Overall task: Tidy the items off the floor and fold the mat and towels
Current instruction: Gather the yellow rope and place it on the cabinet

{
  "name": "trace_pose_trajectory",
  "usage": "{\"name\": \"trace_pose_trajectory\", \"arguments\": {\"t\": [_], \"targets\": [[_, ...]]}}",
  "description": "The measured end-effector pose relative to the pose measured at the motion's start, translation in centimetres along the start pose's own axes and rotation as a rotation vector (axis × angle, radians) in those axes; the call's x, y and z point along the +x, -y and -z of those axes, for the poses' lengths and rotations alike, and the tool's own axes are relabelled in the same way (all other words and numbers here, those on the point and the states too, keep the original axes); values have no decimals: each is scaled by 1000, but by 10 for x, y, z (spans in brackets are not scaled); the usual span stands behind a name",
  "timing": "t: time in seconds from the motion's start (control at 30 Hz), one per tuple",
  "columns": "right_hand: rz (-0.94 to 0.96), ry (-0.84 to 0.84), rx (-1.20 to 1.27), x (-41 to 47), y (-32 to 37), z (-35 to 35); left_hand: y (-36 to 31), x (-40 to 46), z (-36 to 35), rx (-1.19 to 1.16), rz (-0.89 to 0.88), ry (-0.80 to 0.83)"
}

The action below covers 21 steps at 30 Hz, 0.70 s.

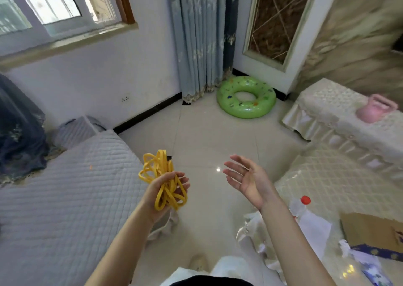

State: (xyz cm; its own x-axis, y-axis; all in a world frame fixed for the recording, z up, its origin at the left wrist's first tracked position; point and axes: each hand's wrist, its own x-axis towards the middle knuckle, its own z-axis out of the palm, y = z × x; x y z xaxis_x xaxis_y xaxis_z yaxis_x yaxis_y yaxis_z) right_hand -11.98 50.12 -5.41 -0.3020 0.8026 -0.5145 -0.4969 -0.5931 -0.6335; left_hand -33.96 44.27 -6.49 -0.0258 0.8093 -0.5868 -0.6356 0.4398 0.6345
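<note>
Left hand [166, 189] has its fingers curled round a bunched yellow band [162, 180], a tangle of flat loops; about half the loops stick up above the fist, a few hang below the palm toward the wrist. Right hand [245, 177] is empty, palm up, fingers spread and relaxed, level with the bundle and a short gap to its right, not touching it. So the band is off the floor, held over bare tile [209, 133]. Judgement: the step is stowing the bundle. To do it well I'd bring the free hand in to tuck the loose upper loops under the fingers before moving, since they look springy and could pop out, then set it down as one clump on a surface, not drop it. Nearest landing spots from the grip: grey quilted bed [65, 187] directly left, cream covered bench [340, 120] far right and ahead, with a pink kettlebell [375, 110] on it. A green swim ring [246, 97] lies on the floor well ahead of the grip, by the curtain [198, 39]. Unclear: whether the band is one long loop or several; the tangle hides that. Pale cloth [162, 229] hangs below the left wrist, mostly covered by the arm, can't tell what it is. More white fabric [250, 226] sits under the right forearm. The bottle with a red cap [302, 202], the cardboard [370, 231] and the papers at lower right are cut off or blurred. No mat or towels clearly identifiable.
</note>
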Motion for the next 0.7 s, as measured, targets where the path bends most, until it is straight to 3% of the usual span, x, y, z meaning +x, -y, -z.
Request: {"name": "trace_pose_trajectory", "arguments": {"t": [0.4, 0.7], "targets": [[124, -213, 135, 125, 94, 42, -67, 171, -77, 172, 133, 77], [206, -313, 186, 238, 233, 74, -127, 326, -222, 230, 184, 173]]}}
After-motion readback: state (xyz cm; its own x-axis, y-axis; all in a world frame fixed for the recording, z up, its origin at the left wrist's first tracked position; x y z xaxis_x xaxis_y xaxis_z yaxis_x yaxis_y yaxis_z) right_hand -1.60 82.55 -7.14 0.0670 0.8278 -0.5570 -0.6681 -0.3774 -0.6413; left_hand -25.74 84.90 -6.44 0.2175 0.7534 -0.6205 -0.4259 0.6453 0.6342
